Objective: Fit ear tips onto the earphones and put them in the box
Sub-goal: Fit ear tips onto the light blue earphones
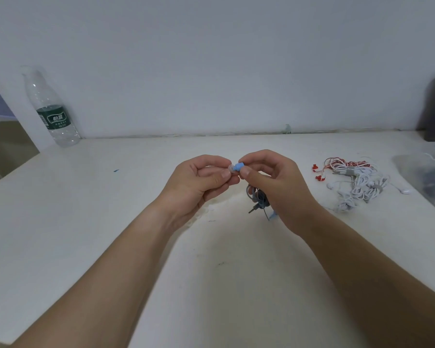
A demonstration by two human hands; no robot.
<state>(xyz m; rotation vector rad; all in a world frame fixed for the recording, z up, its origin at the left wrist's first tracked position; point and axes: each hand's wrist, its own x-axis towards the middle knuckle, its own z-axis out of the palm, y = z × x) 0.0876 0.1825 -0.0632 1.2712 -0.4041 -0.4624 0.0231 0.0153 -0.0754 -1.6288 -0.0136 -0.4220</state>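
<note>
My right hand pinches a blue earbud between thumb and forefinger above the middle of the white table. Its grey cable bundle with the jack plug hangs under that hand. My left hand pinches a clear ear tip against the earbud's nozzle. Whether the tip sits fully on the nozzle is hidden by my fingers.
A heap of white and red-white earphones lies on the table to the right. A clear plastic box stands at the right edge. A plastic water bottle stands against the wall at the back left.
</note>
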